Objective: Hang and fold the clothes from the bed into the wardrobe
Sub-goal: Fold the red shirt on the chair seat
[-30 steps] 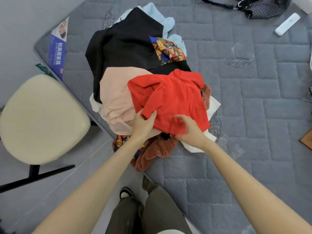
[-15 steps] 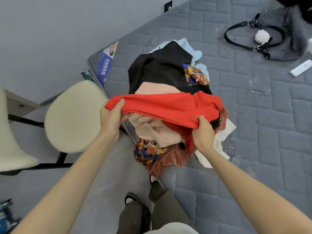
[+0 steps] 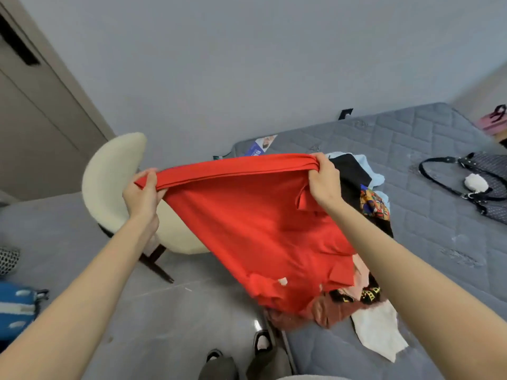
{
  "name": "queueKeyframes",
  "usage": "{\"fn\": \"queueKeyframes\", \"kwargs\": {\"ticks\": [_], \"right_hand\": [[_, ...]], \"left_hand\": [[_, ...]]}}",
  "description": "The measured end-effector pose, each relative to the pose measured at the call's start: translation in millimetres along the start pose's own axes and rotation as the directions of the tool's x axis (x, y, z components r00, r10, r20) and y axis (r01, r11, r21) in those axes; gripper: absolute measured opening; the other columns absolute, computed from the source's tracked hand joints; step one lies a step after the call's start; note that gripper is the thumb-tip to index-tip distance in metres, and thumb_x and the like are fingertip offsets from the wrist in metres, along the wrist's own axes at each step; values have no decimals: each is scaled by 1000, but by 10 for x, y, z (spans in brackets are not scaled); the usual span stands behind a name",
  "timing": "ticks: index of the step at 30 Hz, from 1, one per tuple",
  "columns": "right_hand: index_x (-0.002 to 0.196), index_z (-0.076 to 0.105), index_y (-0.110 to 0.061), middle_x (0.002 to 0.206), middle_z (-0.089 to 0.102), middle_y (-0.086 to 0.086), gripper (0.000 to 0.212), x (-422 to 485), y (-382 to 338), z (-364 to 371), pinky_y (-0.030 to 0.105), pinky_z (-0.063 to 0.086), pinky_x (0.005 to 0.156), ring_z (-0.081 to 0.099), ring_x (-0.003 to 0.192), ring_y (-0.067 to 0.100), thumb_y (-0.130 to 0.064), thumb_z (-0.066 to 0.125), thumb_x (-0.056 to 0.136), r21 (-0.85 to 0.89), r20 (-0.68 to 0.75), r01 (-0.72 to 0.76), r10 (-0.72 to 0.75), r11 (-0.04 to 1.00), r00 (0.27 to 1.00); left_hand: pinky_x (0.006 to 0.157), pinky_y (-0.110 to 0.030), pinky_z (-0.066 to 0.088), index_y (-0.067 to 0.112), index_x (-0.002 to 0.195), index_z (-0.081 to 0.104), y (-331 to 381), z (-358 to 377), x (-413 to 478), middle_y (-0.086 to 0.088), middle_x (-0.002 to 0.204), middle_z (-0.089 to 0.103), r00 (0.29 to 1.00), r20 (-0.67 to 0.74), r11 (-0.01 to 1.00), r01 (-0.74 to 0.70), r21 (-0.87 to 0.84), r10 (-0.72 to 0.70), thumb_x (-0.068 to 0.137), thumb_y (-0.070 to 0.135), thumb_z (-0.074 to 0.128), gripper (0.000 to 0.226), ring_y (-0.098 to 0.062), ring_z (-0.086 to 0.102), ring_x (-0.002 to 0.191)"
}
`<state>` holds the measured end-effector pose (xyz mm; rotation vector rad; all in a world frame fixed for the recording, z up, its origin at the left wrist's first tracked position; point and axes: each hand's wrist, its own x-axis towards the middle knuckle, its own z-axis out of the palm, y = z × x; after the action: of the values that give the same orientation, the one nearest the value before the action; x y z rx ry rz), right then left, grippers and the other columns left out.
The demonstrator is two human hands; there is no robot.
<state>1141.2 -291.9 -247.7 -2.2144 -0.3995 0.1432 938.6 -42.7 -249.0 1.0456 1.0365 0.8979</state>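
A red garment (image 3: 255, 226) is stretched out in the air above the bed's near corner. My left hand (image 3: 142, 192) grips its left end and my right hand (image 3: 323, 179) grips its right end, so the top edge runs taut between them. The cloth hangs down over the pile of clothes (image 3: 367, 204) on the grey quilted mattress (image 3: 428, 256): black, light blue, patterned, pink, brown and white pieces show around it. Much of the pile is hidden behind the red cloth.
A cream round-backed chair (image 3: 109, 182) stands on the grey floor left of the bed. A black handbag (image 3: 477, 182) lies on the mattress at the right. A brown door or wardrobe panel (image 3: 33, 119) is at far left; a blue bag (image 3: 16, 308) sits low left.
Both hands have lifted the red garment off the pile and pulled it wide apart. My view has tilted up towards the wall.
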Motion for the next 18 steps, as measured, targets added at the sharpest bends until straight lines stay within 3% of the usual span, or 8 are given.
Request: {"fn": "queueKeyframes", "kwargs": {"ticks": [3,6,9,12,14,16,18], "right_hand": [[108,60,-11,104,67,14,38,1,-626,168,39,44,85,58,102,33,3,39,80,4,23,178,-178,984,984],[104,57,-7,101,65,19,32,-39,-1089,347,43,43,81,57,98,39,3,39,79,-53,30,279,-277,959,960],[108,55,-5,108,64,22,27,-89,-1328,511,45,40,87,55,104,41,-3,41,84,-171,60,278,-272,945,961],[94,54,-7,105,64,21,13,-173,-1466,627,42,37,83,55,103,40,-14,45,87,-287,125,301,-276,909,953],[79,49,-10,93,64,18,9,-250,-1518,659,40,34,76,55,94,40,-18,50,83,-330,163,346,-308,878,938],[75,46,-10,81,60,12,11,-327,-1545,656,40,32,73,54,85,39,-18,54,76,-358,186,377,-331,854,925],[73,44,-11,71,51,5,14,-406,-1559,631,38,28,69,50,78,38,-14,57,69,-390,189,401,-354,829,916]], "left_hand": [[68,-18,56,17,87,58,429,-410,153,3,89,63,998,-39,997,-52,-59,50,97,14,56,11,-3,63,82],[76,-22,57,9,102,62,786,-778,271,2,93,64,994,-35,992,-102,-70,100,95,16,59,10,-8,64,88],[66,-15,55,3,115,61,1054,-1044,311,0,91,63,985,-5,984,-172,-51,172,93,12,62,23,-10,62,86],[74,-14,54,8,116,60,1200,-1264,301,3,96,66,952,162,959,-274,75,259,83,2,71,36,-2,66,82],[84,-18,51,13,120,57,1196,-1383,304,3,105,66,924,274,920,-329,213,267,76,-7,74,51,-1,65,92],[89,-20,47,10,123,56,1152,-1461,321,-2,111,64,907,283,866,-395,308,313,76,-10,72,53,-10,62,100],[86,-17,46,10,118,60,1087,-1500,346,-1,108,65,872,235,786,-488,378,428,80,-3,72,42,-12,62,98]]}}
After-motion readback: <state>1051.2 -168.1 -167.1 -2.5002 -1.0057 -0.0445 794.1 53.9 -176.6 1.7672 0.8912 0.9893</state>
